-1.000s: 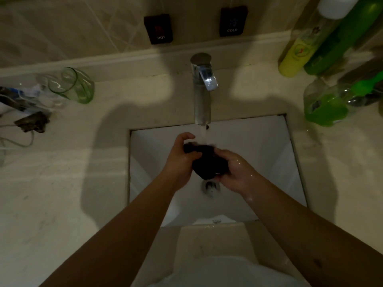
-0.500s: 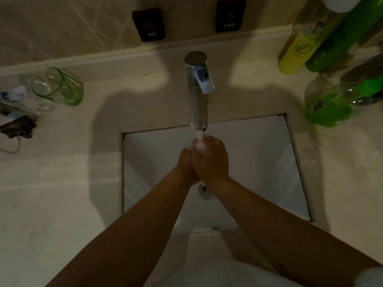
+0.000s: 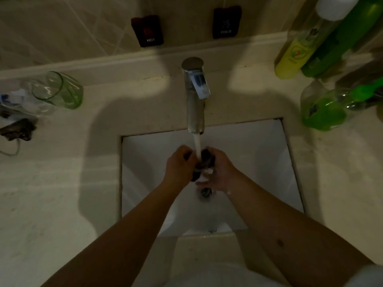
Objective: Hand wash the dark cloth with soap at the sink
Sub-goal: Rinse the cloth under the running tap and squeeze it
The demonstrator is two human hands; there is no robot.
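Note:
Over the white sink basin (image 3: 259, 162), the dark cloth (image 3: 204, 162) is bunched small between my two hands. My left hand (image 3: 180, 166) grips its left side with curled fingers. My right hand (image 3: 221, 172) clasps its right side. A white stream of water (image 3: 197, 148) falls from the chrome tap (image 3: 194, 96) onto the cloth. Patches of white suds (image 3: 205, 177) show at the cloth's lower edge. Most of the cloth is hidden by my fingers.
The drain (image 3: 206, 191) lies just below my hands. Green and yellow bottles (image 3: 294, 52) and a clear bottle of green liquid (image 3: 323, 112) stand on the right counter. A green glass (image 3: 60, 92) and a dark clip (image 3: 17, 129) sit on the left. HOT (image 3: 147, 31) and COLD (image 3: 226, 21) tags hang on the wall.
A second ago the cloth was spread between my hands; they then pressed together around it under the tap. Now they have parted slightly, showing the cloth and suds under the stream.

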